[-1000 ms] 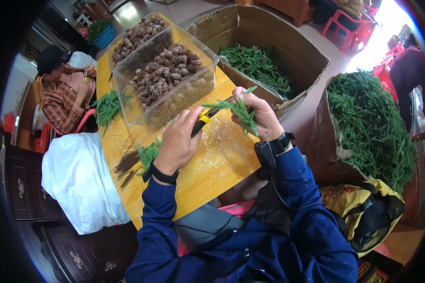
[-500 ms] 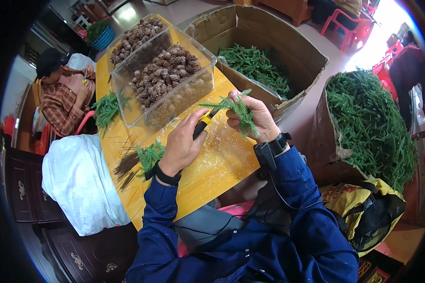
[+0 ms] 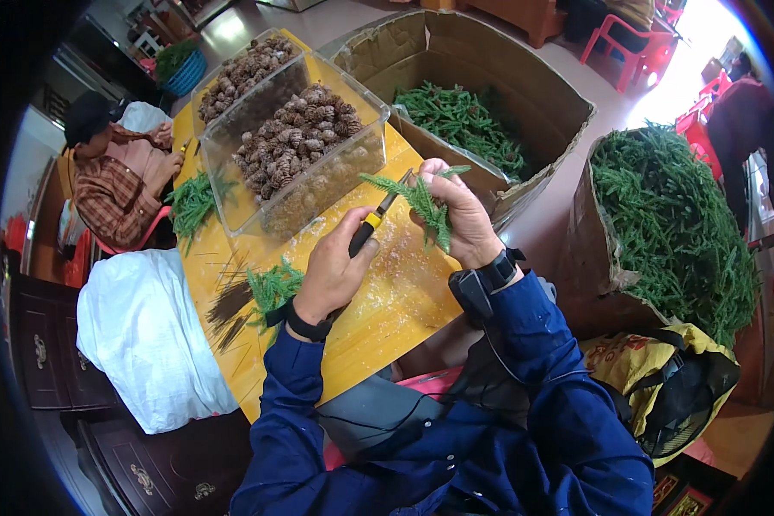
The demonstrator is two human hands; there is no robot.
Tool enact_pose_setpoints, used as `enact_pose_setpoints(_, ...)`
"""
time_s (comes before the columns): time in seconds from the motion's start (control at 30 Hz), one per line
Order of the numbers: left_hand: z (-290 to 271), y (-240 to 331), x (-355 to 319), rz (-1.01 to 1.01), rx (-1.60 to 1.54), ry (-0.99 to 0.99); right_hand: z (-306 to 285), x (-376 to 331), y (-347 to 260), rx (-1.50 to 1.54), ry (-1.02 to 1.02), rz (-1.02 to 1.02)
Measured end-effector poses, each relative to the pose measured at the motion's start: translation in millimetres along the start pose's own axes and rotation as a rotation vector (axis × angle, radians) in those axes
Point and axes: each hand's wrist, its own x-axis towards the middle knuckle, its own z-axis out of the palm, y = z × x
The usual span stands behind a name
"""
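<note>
My left hand (image 3: 334, 268) grips a hand tool (image 3: 369, 227) with a black-and-yellow handle and a slim metal tip; its exact kind does not show. The tip reaches up to a green artificial fir sprig (image 3: 430, 205), held in my right hand (image 3: 464, 206) between thumb and fingers above the yellow table (image 3: 404, 292). Whether the tip grips the sprig I cannot tell. Below my left wrist lie another green sprig (image 3: 275, 285) and a bundle of thin brown wires or stems (image 3: 230, 303).
Clear plastic bins of pinecones (image 3: 297, 142) stand on the table's far part. Cardboard boxes with green sprigs (image 3: 460, 120) (image 3: 671, 232) stand right. A white sack (image 3: 150, 335) lies left. Across the table's left side sits another person (image 3: 120, 181). A yellow bag (image 3: 654, 378) is lower right.
The tool's metal tip now shows along the sprig, pointing up toward my right fingers. My right hand has shifted slightly, turning the sprig. The other person's hands have lowered toward the table.
</note>
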Motion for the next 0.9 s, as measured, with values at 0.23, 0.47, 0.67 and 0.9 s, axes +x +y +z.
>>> enact_pose_setpoints(0.23,-3.7,1.8,-3.1,-0.068,-0.442,-0.207,5.1,1.6,-4.8,-0.258,-0.029,-0.281)
enact_pose_setpoints(0.47,-11.8,19.8,-13.7,-0.194,-0.802,-0.369,11.4,0.3,-8.7,-0.342,-0.082,-0.324)
enact_pose_setpoints(0.67,-9.4,13.4,-27.2,-0.205,-1.165,-0.529,9.8,0.5,-12.6,-0.413,-0.138,-0.335)
enact_pose_setpoints(0.9,-8.6,5.6,-33.2,-0.229,-1.261,-0.577,13.7,-6.7,-12.7,-0.478,-0.166,-0.299)
